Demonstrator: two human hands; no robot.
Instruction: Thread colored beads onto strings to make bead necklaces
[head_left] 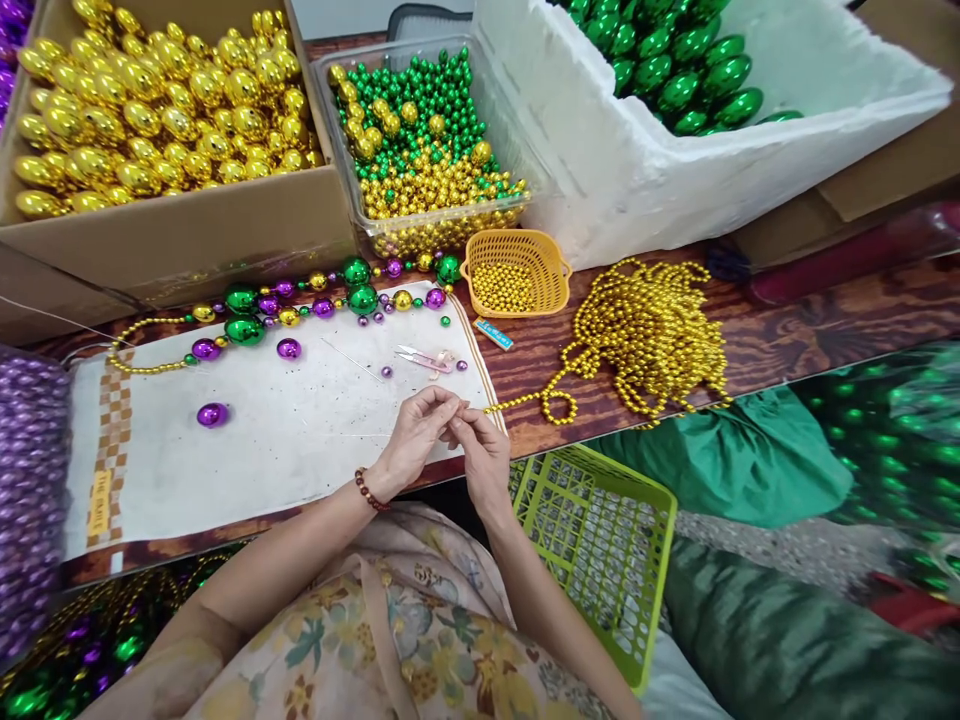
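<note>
Near frame centre, the right hand (487,462) pinched a gold bead strand (517,403); whether the left hand (416,432) gripped too, I couldn't tell. I judged this fingertip work on its end, next calling for steadiness. That end pointed left; its long axis ran nearly level rightward, towards a gold heap (652,340).

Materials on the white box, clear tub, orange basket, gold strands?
White box: likely expanded foam, matte; thick walls, ragged broken rim.
Clear tub: probably thin plastic, glossy; beads show through its wall.
Orange basket: looks like moulded plastic, slight sheen; regular lattice walls.
Gold strands: mirror-like metallic finish, bright highlights; perhaps coated plastic, but the core doesn't show.
</note>
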